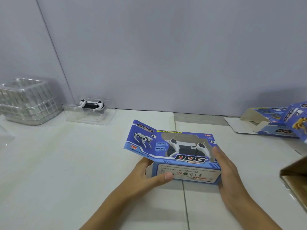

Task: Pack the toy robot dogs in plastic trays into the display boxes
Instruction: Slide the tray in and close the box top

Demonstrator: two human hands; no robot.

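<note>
Display box [186,156] sits between both hands: left hand [149,175] grips its end, right hand [227,170] presses flat

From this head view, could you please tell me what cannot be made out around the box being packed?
- Left hand: its fingers are hidden behind the display box; only the thumb shows.
- Small print on the box's near side: too blurred to read.
- Cardboard carton: cut off by the right edge.
- Flat boxes at far right: cut off by the edge.
- Stack of clear trays: count unclear, transparent and overlapping.
</note>
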